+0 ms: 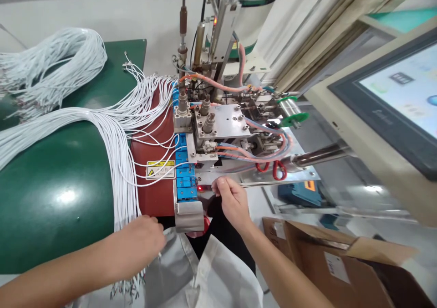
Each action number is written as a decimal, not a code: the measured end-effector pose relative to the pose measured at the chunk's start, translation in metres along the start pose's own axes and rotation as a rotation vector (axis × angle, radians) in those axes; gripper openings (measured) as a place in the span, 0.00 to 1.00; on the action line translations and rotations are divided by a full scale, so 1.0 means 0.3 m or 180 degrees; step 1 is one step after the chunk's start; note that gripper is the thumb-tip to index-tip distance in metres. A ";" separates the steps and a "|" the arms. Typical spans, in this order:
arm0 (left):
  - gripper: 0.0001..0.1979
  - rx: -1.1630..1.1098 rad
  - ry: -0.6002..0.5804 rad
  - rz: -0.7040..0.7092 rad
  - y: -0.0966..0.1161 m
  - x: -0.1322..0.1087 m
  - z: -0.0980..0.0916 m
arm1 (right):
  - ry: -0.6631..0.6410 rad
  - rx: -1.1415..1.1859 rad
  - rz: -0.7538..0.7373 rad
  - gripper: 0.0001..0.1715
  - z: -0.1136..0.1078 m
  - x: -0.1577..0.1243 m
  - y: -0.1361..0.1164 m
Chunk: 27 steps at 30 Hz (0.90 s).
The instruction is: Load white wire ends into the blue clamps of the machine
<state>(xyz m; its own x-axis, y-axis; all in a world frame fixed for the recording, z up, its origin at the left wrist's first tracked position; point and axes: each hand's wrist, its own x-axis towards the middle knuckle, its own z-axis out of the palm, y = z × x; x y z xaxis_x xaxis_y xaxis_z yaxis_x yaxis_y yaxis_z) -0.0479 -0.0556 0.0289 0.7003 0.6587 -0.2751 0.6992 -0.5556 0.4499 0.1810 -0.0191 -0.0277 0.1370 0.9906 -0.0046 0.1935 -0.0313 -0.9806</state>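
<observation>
My left hand (145, 240) lies over the hanging end of a bundle of white cables (121, 180), its fingers curled closed; a small pale tip shows below them, but what they hold is hidden. Just right of the row of blue clamps (186, 182), my right hand (234, 201) is raised with thumb and fingers pinched together. Anything in that pinch is too small to make out. Several single white cables run from the bundle across the red-brown plate (153, 203) into the blue clamps, which lead under the metal machine (225, 121).
A second looped cable bundle (78, 48) rests on the green table (61, 198). A bent metal guard (189, 217) ends the clamp row near my lap. At right are a wire spool (290, 110), a touchscreen (403, 84) and an open cardboard box (334, 262).
</observation>
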 end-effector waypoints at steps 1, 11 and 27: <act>0.11 0.0016 -0.0142 0.0209 0.004 0.027 -0.013 | -0.0007 0.0012 0.0006 0.21 0.003 -0.007 -0.003; 0.07 -0.1260 0.1518 -0.0530 0.042 0.224 -0.029 | -0.0310 0.0385 -0.0550 0.13 0.022 -0.058 -0.048; 0.06 -0.1582 0.2242 -0.0612 0.044 0.248 0.016 | 0.0106 0.0329 -0.0078 0.07 0.084 -0.054 -0.073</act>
<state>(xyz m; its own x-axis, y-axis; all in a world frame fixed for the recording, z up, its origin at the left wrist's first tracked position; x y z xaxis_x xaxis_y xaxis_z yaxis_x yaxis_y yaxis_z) 0.0141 -0.0165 0.0105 0.2113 0.9688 0.1298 0.5378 -0.2261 0.8122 0.1500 -0.0311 -0.0109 0.1660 0.9858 0.0243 0.0962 0.0084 -0.9953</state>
